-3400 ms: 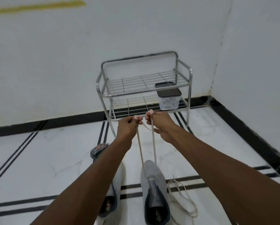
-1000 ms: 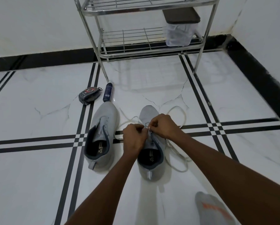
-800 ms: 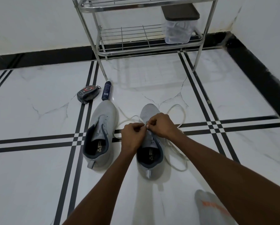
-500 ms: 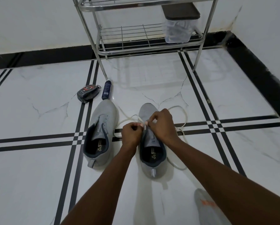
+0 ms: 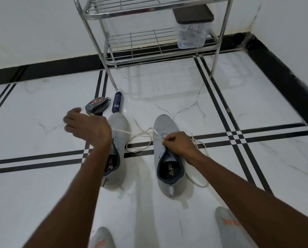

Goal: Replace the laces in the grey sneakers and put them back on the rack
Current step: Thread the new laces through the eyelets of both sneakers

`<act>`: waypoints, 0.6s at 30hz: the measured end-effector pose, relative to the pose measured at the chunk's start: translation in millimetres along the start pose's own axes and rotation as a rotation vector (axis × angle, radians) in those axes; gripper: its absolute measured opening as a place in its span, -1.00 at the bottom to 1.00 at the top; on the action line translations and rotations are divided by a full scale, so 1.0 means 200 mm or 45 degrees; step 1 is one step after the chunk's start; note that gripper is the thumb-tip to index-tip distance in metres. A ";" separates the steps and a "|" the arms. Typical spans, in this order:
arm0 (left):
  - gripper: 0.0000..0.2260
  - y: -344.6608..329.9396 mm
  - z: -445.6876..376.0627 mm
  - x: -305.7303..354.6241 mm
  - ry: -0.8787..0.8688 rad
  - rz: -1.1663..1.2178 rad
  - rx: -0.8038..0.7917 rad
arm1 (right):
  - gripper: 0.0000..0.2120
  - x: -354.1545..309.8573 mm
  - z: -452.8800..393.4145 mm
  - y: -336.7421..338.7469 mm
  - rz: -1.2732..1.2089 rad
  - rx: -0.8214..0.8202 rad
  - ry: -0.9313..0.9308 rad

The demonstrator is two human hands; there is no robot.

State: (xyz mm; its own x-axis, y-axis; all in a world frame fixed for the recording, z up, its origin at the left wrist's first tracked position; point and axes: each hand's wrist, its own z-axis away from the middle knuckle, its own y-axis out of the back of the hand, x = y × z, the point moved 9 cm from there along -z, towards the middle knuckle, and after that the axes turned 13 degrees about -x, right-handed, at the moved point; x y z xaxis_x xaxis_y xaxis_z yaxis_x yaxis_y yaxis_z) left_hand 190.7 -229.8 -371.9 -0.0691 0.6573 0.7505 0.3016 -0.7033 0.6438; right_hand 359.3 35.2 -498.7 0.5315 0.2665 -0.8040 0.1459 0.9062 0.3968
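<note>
Two grey sneakers stand side by side on the white floor, toes toward the rack. My right hand (image 5: 179, 144) pinches the white lace (image 5: 140, 134) at the eyelets of the right sneaker (image 5: 169, 169). My left hand (image 5: 88, 127) grips the other end of that lace and holds it taut, out to the left above the left sneaker (image 5: 118, 136). That sneaker shows no lace. More lace loops lie on the floor between the shoes and to the right of the right one.
A steel two-shelf rack (image 5: 149, 34) stands against the wall, with a clear lidded box (image 5: 192, 25) on its lower shelf. A dark round case (image 5: 95, 106) and a blue tube (image 5: 117, 104) lie by the rack's front left leg. My socked feet (image 5: 227, 226) show at the bottom.
My left hand has swung out to the left, drawing the lace through the eyelet. My right hand stays on the right sneaker. The view has dipped slightly lower.
</note>
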 end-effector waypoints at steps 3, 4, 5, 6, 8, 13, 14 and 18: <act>-0.84 -0.41 0.36 0.11 -0.580 -0.084 -0.677 | -0.87 0.00 0.00 0.00 0.005 0.010 0.004; -0.93 -0.55 0.46 0.07 -0.603 -0.098 -0.903 | -0.87 -0.01 0.00 0.00 0.013 0.017 0.011; -0.93 -0.65 0.53 0.02 -0.545 -0.100 -1.075 | -0.86 -0.01 0.00 0.01 0.025 0.024 0.020; -0.86 -0.72 0.57 -0.04 -0.461 -0.114 -1.171 | -0.86 -0.01 0.00 0.01 0.031 0.030 0.025; -0.85 -0.74 0.62 -0.06 -0.432 -0.082 -1.220 | -0.87 -0.02 0.01 0.02 0.041 0.036 0.027; -0.88 -0.37 0.25 -0.11 -0.219 -0.062 -0.478 | -0.86 0.00 0.03 0.05 0.056 0.075 0.001; -0.87 -0.29 0.19 -0.12 -0.152 -0.099 -0.352 | -0.87 0.00 0.04 0.06 0.047 0.082 -0.007; -0.74 -0.26 0.20 -0.07 -0.174 -0.320 -0.414 | -0.87 0.00 0.04 0.06 0.045 0.077 -0.010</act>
State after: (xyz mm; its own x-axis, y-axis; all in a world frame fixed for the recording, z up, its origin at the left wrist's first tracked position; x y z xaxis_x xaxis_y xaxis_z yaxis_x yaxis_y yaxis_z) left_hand 214.2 -191.2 -421.8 0.0313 0.8334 0.5518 -0.0253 -0.5513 0.8339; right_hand 367.2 42.7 -489.9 0.5438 0.2953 -0.7856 0.1768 0.8747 0.4513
